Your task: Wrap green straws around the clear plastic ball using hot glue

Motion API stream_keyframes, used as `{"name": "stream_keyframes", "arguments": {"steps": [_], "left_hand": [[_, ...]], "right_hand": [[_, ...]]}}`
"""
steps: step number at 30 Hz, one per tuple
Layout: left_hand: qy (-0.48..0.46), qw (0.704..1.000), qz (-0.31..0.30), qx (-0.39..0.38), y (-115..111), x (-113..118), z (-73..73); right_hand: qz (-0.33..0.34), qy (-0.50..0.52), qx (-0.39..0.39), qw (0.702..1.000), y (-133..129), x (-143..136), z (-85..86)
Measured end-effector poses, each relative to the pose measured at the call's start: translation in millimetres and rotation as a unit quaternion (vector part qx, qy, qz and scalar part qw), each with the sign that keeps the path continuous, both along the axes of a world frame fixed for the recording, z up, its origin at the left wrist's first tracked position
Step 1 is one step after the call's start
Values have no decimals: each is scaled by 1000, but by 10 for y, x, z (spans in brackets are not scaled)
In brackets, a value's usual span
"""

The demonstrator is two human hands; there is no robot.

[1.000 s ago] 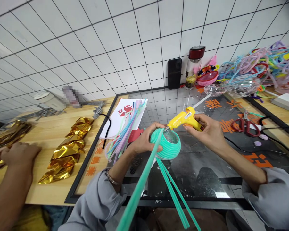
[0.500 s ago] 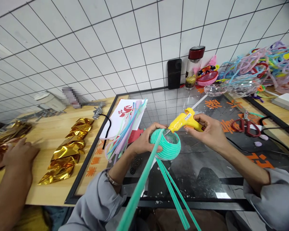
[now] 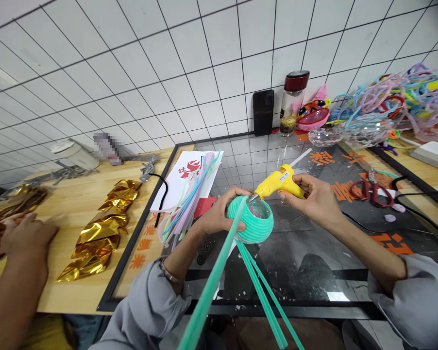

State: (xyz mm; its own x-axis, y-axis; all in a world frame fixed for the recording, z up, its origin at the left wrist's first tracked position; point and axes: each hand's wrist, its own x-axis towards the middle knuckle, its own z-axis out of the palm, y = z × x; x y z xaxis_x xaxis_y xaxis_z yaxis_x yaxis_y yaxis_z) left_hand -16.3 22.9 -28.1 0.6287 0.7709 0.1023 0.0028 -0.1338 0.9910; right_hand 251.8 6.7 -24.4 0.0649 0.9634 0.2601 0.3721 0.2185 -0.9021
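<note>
My left hand point(image 3: 221, 214) is closed around a small clear bowl wrapped in rows of green pipe cleaner point(image 3: 257, 231). The bowl is tilted, its open mouth facing up and away from me. One long green strand point(image 3: 213, 287) runs from its rim toward me, and several more green strands point(image 3: 264, 294) hang below it. In my right hand point(image 3: 315, 197) is a yellow glue gun point(image 3: 275, 183), gripped by its handle. Its metal nozzle is at the bowl's rim, near the wrapped strand; whether it touches I cannot tell. A glue stick point(image 3: 301, 158) pokes out of the gun's back.
Pastel pipe cleaners point(image 3: 190, 194) lie on white paper point(image 3: 175, 177) at left. Red-handled scissors point(image 3: 372, 192) and a black cord lie right. A phone point(image 3: 263, 113) and glass bottle point(image 3: 292, 104) stand by the wall. Another person's hand point(image 3: 27, 236) works near gold foil point(image 3: 102, 233).
The glue gun's nozzle has shifted slightly left along the bowl's rim. Both hands keep their holds, and the bowl has barely moved.
</note>
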Motion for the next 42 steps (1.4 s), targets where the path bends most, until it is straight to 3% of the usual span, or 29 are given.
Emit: {"name": "stream_keyframes", "arguments": {"steps": [5, 12, 17, 22, 25, 28, 30, 33, 35, 37, 42], "left_hand": [[-29, 999, -21, 3, -11, 37, 31], [-37, 999, -23, 15, 16, 40, -1], [-6, 998, 9, 59, 45, 23, -35], [-3, 999, 5, 46, 20, 40, -8], [-1, 999, 12, 43, -13, 59, 53], [8, 999, 21, 34, -52, 72, 131], [20, 999, 22, 32, -75, 75, 173], [44, 997, 33, 47, -94, 72, 198], [57, 996, 41, 61, -95, 68, 189], [61, 995, 40, 70, -87, 65, 167], [50, 997, 16, 54, -61, 66, 126]], "right_hand": [[-47, -35, -39, 997, 69, 72, 23], [-160, -296, -88, 938, 169, 198, 1], [-154, -401, -111, 896, 192, 243, -31], [-110, -494, -124, 854, 192, 275, -10], [-116, -519, -65, 845, 165, 293, 23], [-103, -447, 98, 883, 47, 205, 155], [-8, -329, 210, 921, -105, 49, 315], [134, -257, 301, 909, -360, -262, 581], [209, -252, 313, 892, -464, -427, 701], [230, -239, 325, 886, -491, -498, 736], [217, -111, 259, 935, -426, -369, 548]]}}
